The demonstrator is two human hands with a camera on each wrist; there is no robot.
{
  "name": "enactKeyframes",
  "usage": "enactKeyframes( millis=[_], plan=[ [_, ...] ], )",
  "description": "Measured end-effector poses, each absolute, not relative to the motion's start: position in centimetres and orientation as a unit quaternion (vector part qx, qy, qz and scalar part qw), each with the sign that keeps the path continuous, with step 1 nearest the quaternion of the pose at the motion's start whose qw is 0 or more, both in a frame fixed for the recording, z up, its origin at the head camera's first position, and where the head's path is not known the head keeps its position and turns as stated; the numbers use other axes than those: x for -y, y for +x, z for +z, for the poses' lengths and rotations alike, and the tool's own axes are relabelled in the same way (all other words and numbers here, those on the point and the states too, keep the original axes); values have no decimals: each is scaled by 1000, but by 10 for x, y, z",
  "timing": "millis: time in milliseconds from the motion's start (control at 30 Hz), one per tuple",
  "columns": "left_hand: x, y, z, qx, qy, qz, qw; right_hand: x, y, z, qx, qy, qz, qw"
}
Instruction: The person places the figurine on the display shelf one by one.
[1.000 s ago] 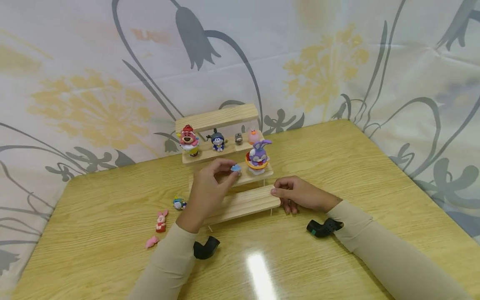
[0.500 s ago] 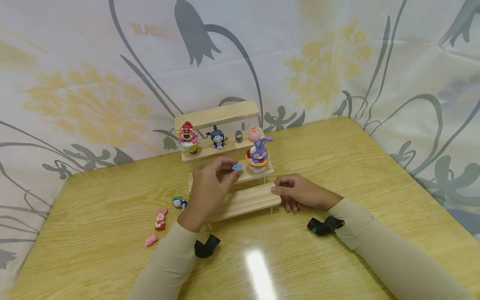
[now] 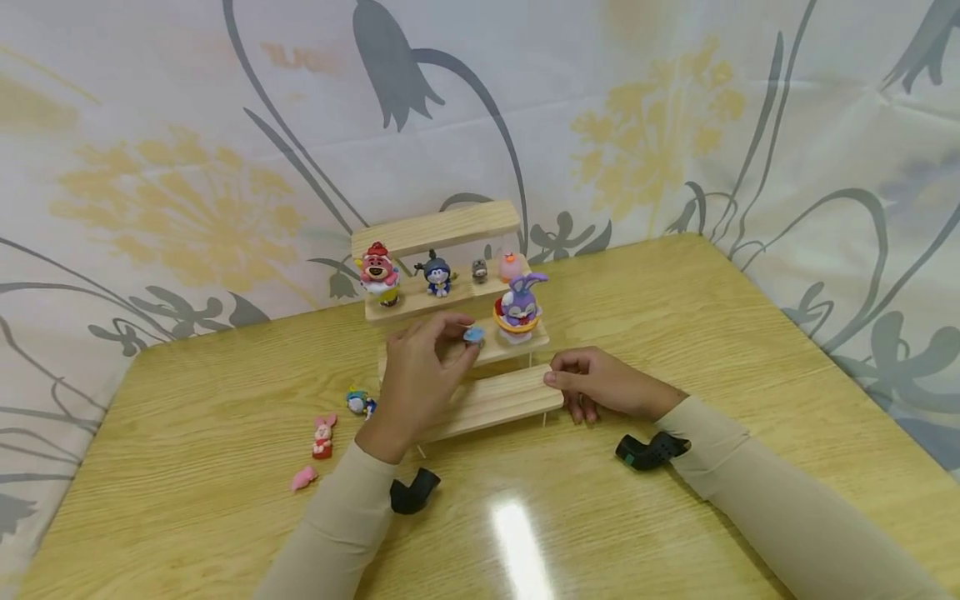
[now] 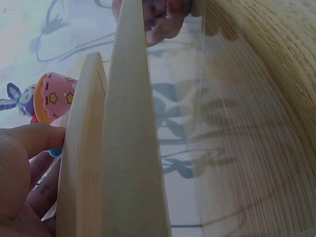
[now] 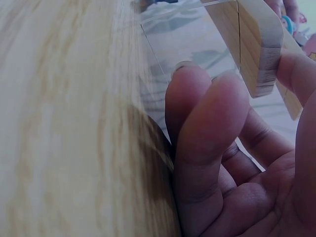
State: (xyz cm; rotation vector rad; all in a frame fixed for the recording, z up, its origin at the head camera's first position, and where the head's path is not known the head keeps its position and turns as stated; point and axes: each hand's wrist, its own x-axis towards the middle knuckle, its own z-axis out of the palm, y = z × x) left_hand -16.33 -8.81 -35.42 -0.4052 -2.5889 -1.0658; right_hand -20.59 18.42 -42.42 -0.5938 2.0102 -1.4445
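My left hand [image 3: 420, 371] reaches over the middle step of a wooden tiered display stand [image 3: 498, 400]. Between thumb and fingers it pinches a small light-blue toy [image 3: 473, 334], mostly hidden by the fingers and close over that step. In the left wrist view, a bit of the blue toy [image 4: 56, 152] shows under the thumb. Right of it a purple rabbit figurine [image 3: 519, 310] sits in an orange-rimmed cup. My right hand [image 3: 603, 385] holds the right end of the lowest board, thumb on the board end [image 5: 270, 54], other fingers curled below near the table.
On the upper step stand a pink bear figurine [image 3: 379, 277], a dark-haired figurine [image 3: 437, 276], a small grey one [image 3: 479, 269] and a pink one [image 3: 510, 267]. Left on the table lie a blue figurine [image 3: 360, 403], a pink pig-like figurine [image 3: 322, 437] and a pink piece [image 3: 303, 477].
The blue toy has turned slightly in my left fingers, which stay at the same spot over the middle step. My right hand keeps its hold on the board; the head view shifts a little.
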Motion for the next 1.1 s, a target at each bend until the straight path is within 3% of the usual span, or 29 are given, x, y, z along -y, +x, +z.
enactKeyframes(
  millis=[533, 1100],
  plan=[
    [114, -157, -351, 890, -177, -407, 107, -183, -205, -421, -755, -223, -539, 299],
    [162, -140, -353, 909, -146, -367, 136, -184, -205, -422, -755, -218, -542, 297]
  ],
)
